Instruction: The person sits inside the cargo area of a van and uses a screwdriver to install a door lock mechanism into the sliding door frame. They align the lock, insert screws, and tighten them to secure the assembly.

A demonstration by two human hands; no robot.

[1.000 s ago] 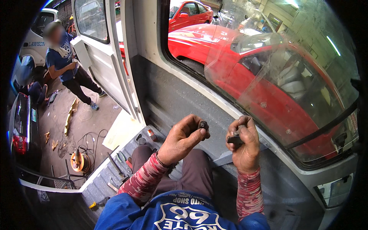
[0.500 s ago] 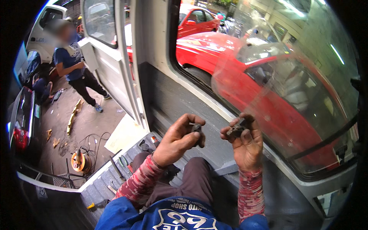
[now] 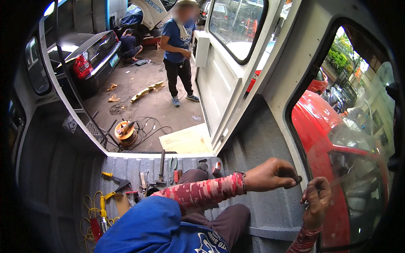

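Note:
My left hand (image 3: 272, 173) reaches across to the right, beside the side window. Its thumb and fingers pinch a small dark, rounded part (image 3: 298, 180), too small to name. Close by, just to its right and lower, is my right hand (image 3: 317, 202), with its fingers curled in. Whatever lies between those fingers is hidden from this view. Both hands are above the grey ribbed floor of the vehicle, apart from each other.
Around my legs lie a hammer (image 3: 162, 168), green-handled pliers (image 3: 172, 165), a red can (image 3: 217, 169) and a yellow-and-black tool (image 3: 118, 184). Outside the open door are an orange cord reel (image 3: 125, 134), a flat sheet (image 3: 190, 140), a standing person (image 3: 177, 46) and a crouching person (image 3: 129, 45).
The view has swung left, toward the open rear door. My left arm now stretches across to the right. The dark block seen in my right hand earlier is no longer visible.

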